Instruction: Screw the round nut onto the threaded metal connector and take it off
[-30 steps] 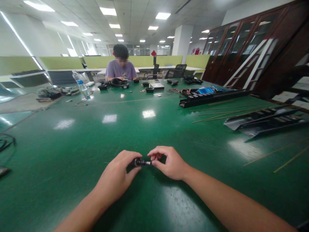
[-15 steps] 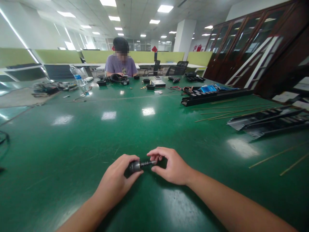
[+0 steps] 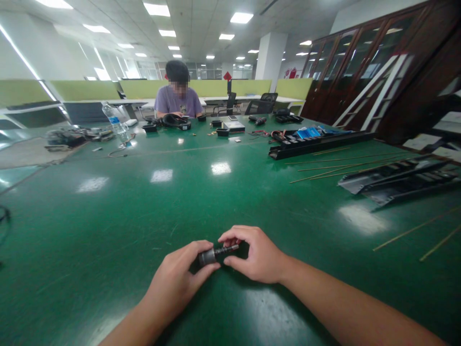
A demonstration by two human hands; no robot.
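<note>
Both my hands meet over the near part of the green table (image 3: 144, 211). My left hand (image 3: 178, 278) is closed round the thick grey end of a small metal cylinder with a thin threaded shaft (image 3: 215, 253). My right hand (image 3: 254, 253) pinches the shaft's far tip between thumb and fingers. The part lies almost level, just above the table top. Most of its body is hidden by my fingers.
A person in a purple shirt (image 3: 177, 101) sits at the far side, with black devices, cables and a water bottle (image 3: 115, 122) nearby. Long black trays (image 3: 317, 143) (image 3: 396, 181) and thin wooden rods (image 3: 345, 168) lie to the right. Wooden cabinets (image 3: 378, 62) stand beyond.
Both hands have drawn slightly nearer to me with the part. More of the grey cylinder end shows outside my left fingers now, and the shaft tilts up a little to the right.
</note>
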